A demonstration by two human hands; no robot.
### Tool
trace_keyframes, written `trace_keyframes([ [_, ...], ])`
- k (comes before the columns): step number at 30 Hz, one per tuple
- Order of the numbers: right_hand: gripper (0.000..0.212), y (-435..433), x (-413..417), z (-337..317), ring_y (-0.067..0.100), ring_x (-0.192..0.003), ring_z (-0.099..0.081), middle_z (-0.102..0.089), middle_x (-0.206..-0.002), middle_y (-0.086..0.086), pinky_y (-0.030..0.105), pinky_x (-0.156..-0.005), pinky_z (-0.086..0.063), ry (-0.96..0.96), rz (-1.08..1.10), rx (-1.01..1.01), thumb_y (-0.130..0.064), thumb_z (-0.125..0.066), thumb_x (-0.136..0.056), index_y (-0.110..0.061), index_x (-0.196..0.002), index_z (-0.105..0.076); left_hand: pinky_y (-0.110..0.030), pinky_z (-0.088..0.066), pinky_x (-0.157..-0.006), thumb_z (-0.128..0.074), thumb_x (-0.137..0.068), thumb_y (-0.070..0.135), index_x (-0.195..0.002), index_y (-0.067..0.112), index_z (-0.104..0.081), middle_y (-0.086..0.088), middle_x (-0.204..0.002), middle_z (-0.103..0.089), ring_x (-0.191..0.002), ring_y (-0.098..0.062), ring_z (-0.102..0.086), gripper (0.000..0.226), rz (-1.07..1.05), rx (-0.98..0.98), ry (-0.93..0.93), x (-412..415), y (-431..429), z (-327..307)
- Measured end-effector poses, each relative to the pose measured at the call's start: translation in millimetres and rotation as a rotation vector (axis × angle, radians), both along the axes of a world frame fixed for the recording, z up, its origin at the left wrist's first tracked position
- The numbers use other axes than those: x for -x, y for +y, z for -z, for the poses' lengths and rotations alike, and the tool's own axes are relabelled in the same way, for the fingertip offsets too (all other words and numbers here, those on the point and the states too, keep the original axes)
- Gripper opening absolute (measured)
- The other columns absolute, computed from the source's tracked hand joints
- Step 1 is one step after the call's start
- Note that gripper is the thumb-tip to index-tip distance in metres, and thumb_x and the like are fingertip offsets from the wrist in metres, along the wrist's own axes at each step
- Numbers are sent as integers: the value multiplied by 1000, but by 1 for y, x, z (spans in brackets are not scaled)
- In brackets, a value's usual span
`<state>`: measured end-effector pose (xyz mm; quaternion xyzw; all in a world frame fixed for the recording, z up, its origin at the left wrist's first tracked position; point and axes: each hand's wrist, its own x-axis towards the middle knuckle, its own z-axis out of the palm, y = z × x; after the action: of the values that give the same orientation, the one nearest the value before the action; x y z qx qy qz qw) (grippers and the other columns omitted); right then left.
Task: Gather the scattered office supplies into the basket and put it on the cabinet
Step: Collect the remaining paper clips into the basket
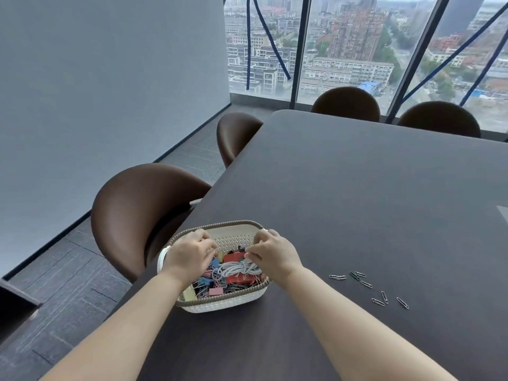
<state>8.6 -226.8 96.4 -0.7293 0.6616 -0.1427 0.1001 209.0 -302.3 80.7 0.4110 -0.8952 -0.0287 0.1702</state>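
A white woven basket [220, 305] with a brown braided rim sits on a dark table [357, 188], close to the table's left edge and near the viewer. Two bare forearms reach forward to it, and both hands hover over its open top. The left hand [189, 254] is above the basket's left half, knuckles up, its fingers curled downward into the contents. The right hand [272, 255] is above the basket's right half by the far right corner, its fingers bent and its fingertips [248, 253] drawn together just over the pile. Both sets of fingertips point down and away from the camera, so it cannot be told whether either hand grips anything. Inside the basket, between the two hands, lies a coiled white cord [242, 268] on top of a red box [242, 279]. Around these is a tangle of coloured binder clips, among them a pink one [215, 291] against the basket's near wall. To the right of the basket, well apart from it and beyond the right forearm, loose paper clips [366, 284] lie scattered on the bare table; most are silver and one is green. To the left of the basket, a brown chair [143, 213] is tucked against the table edge. Far beyond the basket, a tall window [343, 45] shows city buildings.
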Motion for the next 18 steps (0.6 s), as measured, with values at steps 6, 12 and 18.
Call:
trace_keyframes([
  [6,54,16,39,11,28,-126,-38,-40,-143,5,42,-104,-32,-80,217,231,-33,-56,-87,-25,-136,-36,-37,-52,-73,-75,-71,13,-94,12,-69,-6,-95,-63,-85,-24,-61,24,57,91,70,38,4,-14],
  [12,51,76,132,51,24,-132,-31,-37,-144,1,38,-108,-26,-142,579,72,-30,-51,-91,-22,-138,-33,-30,-46,-80,-49,-79,26,-96,17,-64,-3,-97,-63,-90,-16,-51,24,378,133,233,152,35,-3],
  [18,56,145,204,103,24,-132,-28,-32,-146,2,35,-108,-30,-75,864,-237,-32,-49,-93,-16,-142,-30,-25,-48,-68,-50,-79,26,-95,17,-69,2,-93,-66,-81,-18,-63,27,613,-29,24,257,75,53],
])
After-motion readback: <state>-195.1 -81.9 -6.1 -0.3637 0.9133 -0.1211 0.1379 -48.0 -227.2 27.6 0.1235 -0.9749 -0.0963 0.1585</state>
